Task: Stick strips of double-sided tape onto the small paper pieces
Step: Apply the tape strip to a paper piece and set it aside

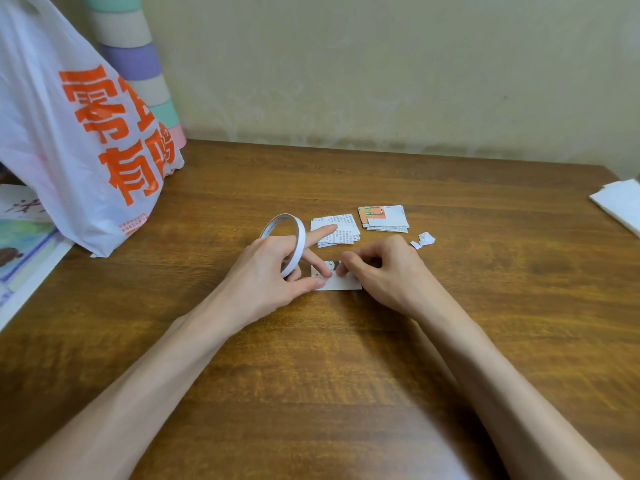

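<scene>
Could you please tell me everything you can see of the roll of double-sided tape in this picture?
The tape roll is a thin, narrow white ring with small print on its inner face. It stands tilted on edge just above the wooden table, hooked over the left hand, whose index finger passes through it. Its lower edge is close to the small paper piece; whether a strip is pulled out cannot be told.

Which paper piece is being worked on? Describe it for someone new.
On the wooden table, look between the left hand, tape roll on its fingers, and right hand. The paper piece lies flat under their fingertips, nearer the person than the two stacks; it is single, mostly white, with a small dark print at its top edge.
</scene>
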A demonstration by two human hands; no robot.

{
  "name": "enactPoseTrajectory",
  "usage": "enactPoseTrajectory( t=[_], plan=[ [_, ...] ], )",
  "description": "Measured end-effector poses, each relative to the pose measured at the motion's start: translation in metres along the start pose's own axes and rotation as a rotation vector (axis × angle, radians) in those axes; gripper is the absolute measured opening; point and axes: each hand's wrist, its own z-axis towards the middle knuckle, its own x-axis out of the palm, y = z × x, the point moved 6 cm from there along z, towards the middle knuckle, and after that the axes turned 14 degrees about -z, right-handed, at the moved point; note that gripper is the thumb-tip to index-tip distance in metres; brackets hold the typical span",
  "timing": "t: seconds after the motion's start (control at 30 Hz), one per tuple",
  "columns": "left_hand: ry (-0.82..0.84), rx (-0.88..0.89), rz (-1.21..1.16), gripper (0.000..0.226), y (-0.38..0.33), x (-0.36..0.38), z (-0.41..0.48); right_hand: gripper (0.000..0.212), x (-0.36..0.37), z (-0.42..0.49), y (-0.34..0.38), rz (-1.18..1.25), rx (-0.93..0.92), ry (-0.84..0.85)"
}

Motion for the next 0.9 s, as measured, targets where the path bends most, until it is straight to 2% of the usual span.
enactPoseTrajectory(
  t=[0.17,0.9],
  plan=[
    [0.015,0.018,-0.006,0.061,0.0012,0.0008,0.0014,0.033,-0.0005,-0.0001,0.0005,0.001,0.007,0.003],
    [0.043,0.029,-0.014,0.063,-0.0004,0.0017,0.0002,0.034,-0.0002,-0.0008,0.0018,-0.003,0.015,0.013]
  ],
)
